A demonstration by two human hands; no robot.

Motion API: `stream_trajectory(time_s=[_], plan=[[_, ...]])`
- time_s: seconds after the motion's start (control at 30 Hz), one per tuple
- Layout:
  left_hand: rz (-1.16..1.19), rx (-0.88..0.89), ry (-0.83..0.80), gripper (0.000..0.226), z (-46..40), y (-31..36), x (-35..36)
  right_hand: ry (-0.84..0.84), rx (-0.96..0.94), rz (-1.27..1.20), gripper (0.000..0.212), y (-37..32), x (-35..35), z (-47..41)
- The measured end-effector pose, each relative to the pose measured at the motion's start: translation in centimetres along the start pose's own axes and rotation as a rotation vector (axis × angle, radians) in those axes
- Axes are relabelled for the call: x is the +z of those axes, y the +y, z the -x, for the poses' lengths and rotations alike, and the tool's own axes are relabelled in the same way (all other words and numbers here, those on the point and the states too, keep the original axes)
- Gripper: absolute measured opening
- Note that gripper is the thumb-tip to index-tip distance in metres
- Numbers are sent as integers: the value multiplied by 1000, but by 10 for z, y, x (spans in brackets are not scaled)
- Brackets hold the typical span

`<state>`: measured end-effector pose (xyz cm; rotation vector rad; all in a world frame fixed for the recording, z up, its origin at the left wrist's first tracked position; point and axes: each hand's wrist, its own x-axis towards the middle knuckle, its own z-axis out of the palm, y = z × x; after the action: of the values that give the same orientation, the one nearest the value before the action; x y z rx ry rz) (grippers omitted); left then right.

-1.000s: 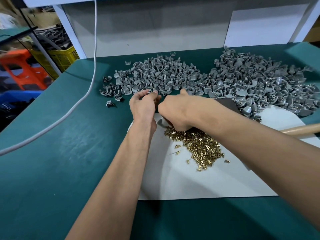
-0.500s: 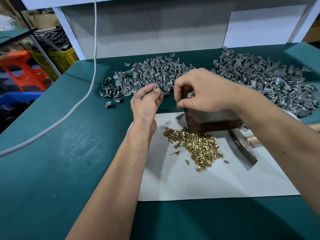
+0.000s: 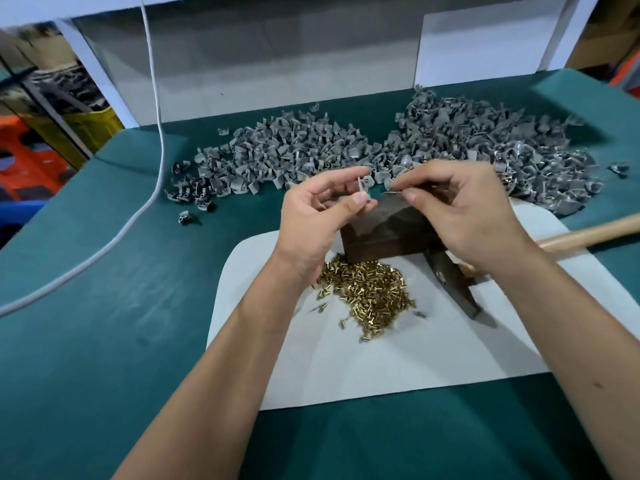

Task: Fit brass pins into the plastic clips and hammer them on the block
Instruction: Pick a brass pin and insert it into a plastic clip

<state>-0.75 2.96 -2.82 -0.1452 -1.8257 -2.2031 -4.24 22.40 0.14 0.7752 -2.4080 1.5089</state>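
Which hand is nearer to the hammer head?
Right. The right hand is over the block, just above the hammer head; the left hand, pinching a clip, is further away, left of the block.

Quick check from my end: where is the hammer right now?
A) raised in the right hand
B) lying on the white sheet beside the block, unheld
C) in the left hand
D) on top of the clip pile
B: the hammer lies on the white sheet beside the block, while the left hand pinches a grey clip and the right hand pinches something small.
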Motion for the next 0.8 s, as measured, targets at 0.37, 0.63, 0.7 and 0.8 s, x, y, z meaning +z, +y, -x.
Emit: stream_trajectory(time_s=[0.37, 0.63, 0.7, 0.8], plan=[[-107, 68, -83, 34, 1, -6, 1, 106, -155, 98, 30, -7, 16, 10], [-102, 48, -68, 31, 0, -7, 0, 167, -180, 124, 31, -8, 20, 11], [-84, 37, -74, 30, 0, -7, 0, 174, -179, 121, 31, -7, 20, 11], [-65, 25, -79, 29, -1, -7, 1, 185, -174, 122, 31, -5, 21, 11]])
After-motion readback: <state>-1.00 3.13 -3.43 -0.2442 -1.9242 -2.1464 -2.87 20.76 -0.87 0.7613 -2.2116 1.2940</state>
